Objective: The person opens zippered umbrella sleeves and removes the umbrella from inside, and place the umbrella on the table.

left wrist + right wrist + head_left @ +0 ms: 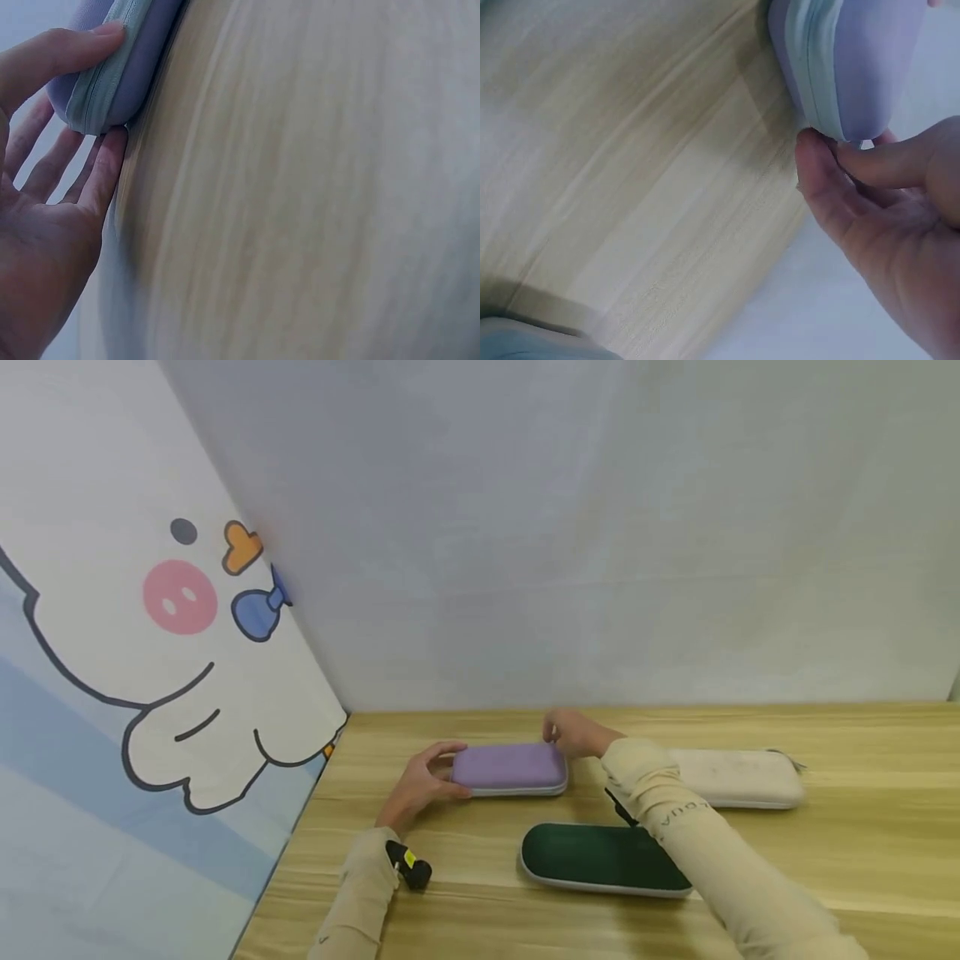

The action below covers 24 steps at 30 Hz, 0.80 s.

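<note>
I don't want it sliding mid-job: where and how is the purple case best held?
I'd grip the purple case at its left end, coming from the left, thumb on the near side's pale zipper band, fingers round the far corner. It lies flat, its rounded end seems narrow enough to span, and the right hand occupies the other end.

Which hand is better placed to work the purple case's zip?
Probably the right hand: its fingers sit at the zip, while the left hand grips the other end of the case.
</note>
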Tool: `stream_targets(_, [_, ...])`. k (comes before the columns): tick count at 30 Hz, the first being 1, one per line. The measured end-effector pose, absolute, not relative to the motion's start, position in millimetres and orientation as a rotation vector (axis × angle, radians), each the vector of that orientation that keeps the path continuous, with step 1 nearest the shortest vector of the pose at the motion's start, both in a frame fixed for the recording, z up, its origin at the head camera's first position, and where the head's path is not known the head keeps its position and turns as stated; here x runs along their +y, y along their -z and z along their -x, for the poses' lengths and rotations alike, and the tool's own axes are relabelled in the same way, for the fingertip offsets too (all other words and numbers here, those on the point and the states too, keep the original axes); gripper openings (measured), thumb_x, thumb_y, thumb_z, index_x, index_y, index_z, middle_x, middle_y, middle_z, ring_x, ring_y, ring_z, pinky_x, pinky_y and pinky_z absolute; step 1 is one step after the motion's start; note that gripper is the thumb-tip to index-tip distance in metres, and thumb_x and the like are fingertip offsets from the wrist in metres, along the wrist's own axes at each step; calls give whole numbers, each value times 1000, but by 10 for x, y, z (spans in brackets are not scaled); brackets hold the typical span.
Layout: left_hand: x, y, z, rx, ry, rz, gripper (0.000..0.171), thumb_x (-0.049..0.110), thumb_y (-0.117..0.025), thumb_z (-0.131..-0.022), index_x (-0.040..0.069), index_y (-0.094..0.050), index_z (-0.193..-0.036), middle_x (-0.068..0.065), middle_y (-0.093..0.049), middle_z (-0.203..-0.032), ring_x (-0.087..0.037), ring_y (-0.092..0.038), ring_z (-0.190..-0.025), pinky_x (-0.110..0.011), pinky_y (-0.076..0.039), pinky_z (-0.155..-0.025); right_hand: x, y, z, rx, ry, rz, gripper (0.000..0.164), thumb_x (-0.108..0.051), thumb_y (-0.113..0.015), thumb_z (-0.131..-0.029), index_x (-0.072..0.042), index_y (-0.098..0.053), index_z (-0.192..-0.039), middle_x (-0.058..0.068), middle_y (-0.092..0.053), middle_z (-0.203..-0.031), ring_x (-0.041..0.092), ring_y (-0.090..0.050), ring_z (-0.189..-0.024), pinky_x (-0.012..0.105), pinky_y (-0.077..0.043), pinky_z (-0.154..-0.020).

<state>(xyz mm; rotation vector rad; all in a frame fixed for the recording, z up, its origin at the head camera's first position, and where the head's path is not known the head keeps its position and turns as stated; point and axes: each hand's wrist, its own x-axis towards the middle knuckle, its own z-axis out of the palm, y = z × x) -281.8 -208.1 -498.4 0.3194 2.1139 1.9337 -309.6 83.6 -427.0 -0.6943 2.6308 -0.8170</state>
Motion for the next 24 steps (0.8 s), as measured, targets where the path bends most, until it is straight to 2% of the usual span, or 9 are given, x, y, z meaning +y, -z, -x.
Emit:
stream_targets(7, [-2066, 4966, 2817, 2137, -1905, -324, 77, -9, -82, -63, 5, -52, -133, -19, -49, -132, -35, -57, -110, -38, -52, -82, 862, 4304, 3128, 2737, 731, 694, 24, 17, -51, -76, 8, -65, -93, 21, -63, -98, 37, -59, -97, 40, -51, -80])
stream_targets(14, [-2078, 4959, 2821, 2149, -1878, -306, 76, -3, -85, -62, 12, -55, -131, -13, -50, -132, -31, -56, -112, -38, -51, -83, 887, 4388, 3184, 2849, 742, 755, 21, 17, -57, -73, 3, -70, -81, 14, -67, -84, 31, -62, -84, 38, -52, -72])
stream_targets(24, [-2084, 4990, 2842, 2101, -1906, -331, 80, -8, -83, -62, 5, -50, -133, -17, -49, -133, -33, -57, -111, -39, -52, -81, 894, 4405, 3185, 2923, 716, 878, 17, 14, -61, -72, 1, -73, -71, 14, -69, -79, 30, -65, -78, 36, -53, -66])
